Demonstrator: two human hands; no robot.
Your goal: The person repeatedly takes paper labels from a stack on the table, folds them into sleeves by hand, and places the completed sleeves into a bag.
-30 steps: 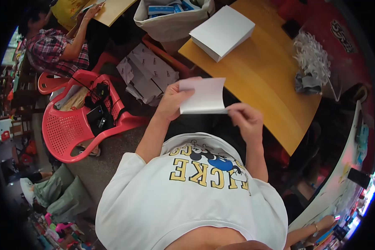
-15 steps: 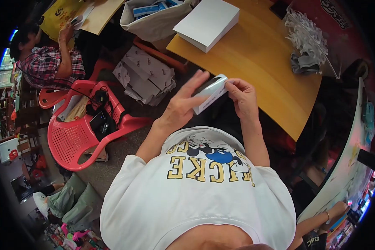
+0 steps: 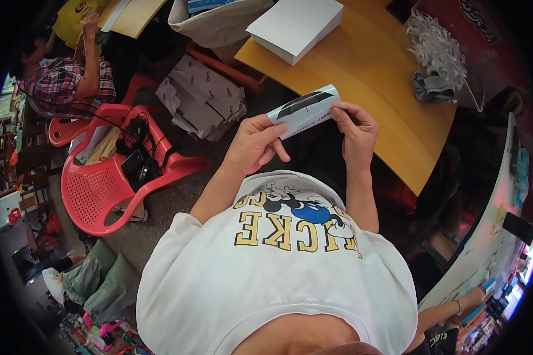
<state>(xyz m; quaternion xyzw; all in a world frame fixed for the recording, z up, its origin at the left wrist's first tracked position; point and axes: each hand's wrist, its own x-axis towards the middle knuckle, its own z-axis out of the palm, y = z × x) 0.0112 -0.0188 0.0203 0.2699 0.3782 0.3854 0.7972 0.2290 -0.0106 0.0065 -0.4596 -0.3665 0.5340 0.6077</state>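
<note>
A printed umbrella box (image 3: 307, 110), pale blue and white with a black umbrella picture and lettering, is held above my lap at the table's near edge. Its printed face is bowed into a curve. My left hand (image 3: 256, 145) grips the left end, thumb on the printed face and some fingers curled below. At the other end my right hand (image 3: 357, 131) pinches the right edge between thumb and fingers. Beyond the box, a thick white stack (image 3: 296, 26) lies on the wooden table (image 3: 391, 112).
A red plastic chair (image 3: 100, 189) holding black cables stands at left, beside crumpled grey wrapping paper (image 3: 201, 97). A fabric bin (image 3: 219, 23) is behind it. White shredded strips (image 3: 435, 53) lie at the table's right. One person (image 3: 71, 83) sits far left; another's arm (image 3: 450, 310) reaches in lower right.
My left hand has closed from spread, blurred fingers onto the box's left end. The box has turned to show its umbrella picture and moved slightly up and right.
</note>
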